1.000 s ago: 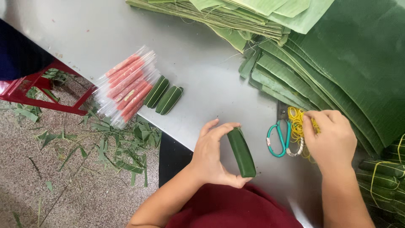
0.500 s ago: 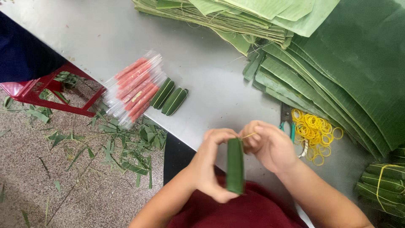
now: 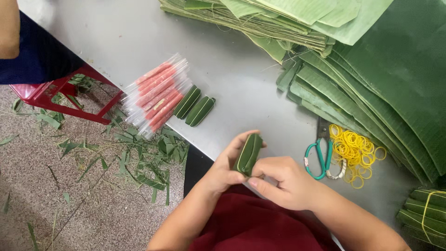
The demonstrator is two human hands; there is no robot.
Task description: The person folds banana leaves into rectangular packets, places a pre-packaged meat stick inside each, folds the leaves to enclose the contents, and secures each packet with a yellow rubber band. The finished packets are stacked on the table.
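Observation:
My left hand [image 3: 224, 173] grips a small roll wrapped in green banana leaf [image 3: 248, 153], held just above the near edge of the grey table [image 3: 232, 74]. My right hand [image 3: 282, 180] presses against the lower end of the same roll, fingers curled on it. Whether a rubber band is in my right fingers cannot be told. A loose pile of yellow rubber bands [image 3: 355, 151] lies to the right, beside green-handled scissors [image 3: 319, 158].
Two finished leaf rolls [image 3: 194, 107] lie next to a stack of pink sausages in clear wrap [image 3: 155, 93]. Stacks of cut banana leaves [image 3: 371, 79] fill the table's right and far side. Tied bundles [image 3: 425, 218] sit at lower right. A red stool [image 3: 65, 95] and leaf scraps are on the floor.
My right hand left the rubber band pile and came to the roll. The roll now sits between both hands, tilted, with my right fingers on its lower end.

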